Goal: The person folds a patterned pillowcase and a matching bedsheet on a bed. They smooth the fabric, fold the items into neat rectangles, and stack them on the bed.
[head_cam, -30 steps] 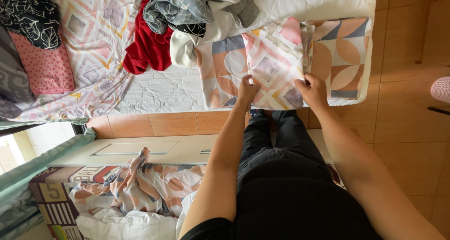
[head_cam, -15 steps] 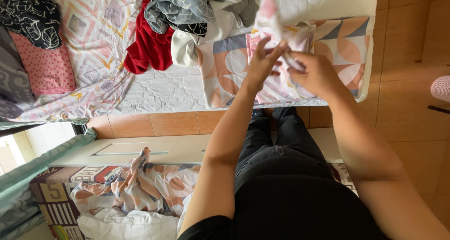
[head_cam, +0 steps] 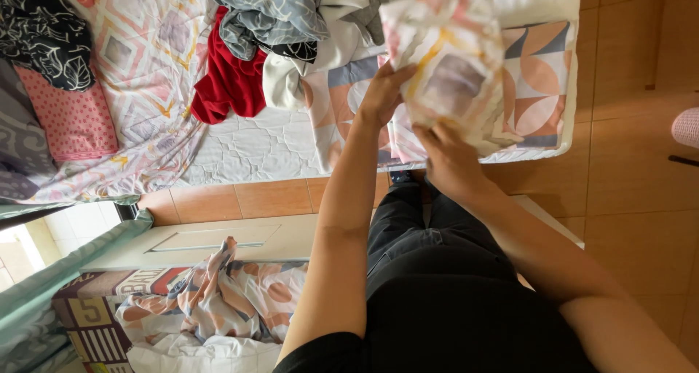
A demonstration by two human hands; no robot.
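Note:
Both my hands hold up a folded patterned cloth (head_cam: 451, 74), pale with pink, yellow and grey shapes, above the bed's near edge. My left hand (head_cam: 382, 93) grips its left side, fingers closed on the fabric. My right hand (head_cam: 448, 158) grips its lower edge from below. Under the cloth lies a sheet with orange, pink and blue geometric shapes (head_cam: 542, 89) spread on the white quilted mattress (head_cam: 255, 147).
A heap of clothes lies at the top: a red garment (head_cam: 229, 74), a grey patterned one (head_cam: 269, 13), a white one (head_cam: 328, 24). Folded pink (head_cam: 69, 118) and black leafy (head_cam: 40, 24) cloths sit left. A box with crumpled fabric (head_cam: 211, 307) stands on the tiled floor (head_cam: 641, 198).
The cloth lay flat on the bed a second ago. My hands have gathered it, folded it smaller and lifted it off the sheet toward the top.

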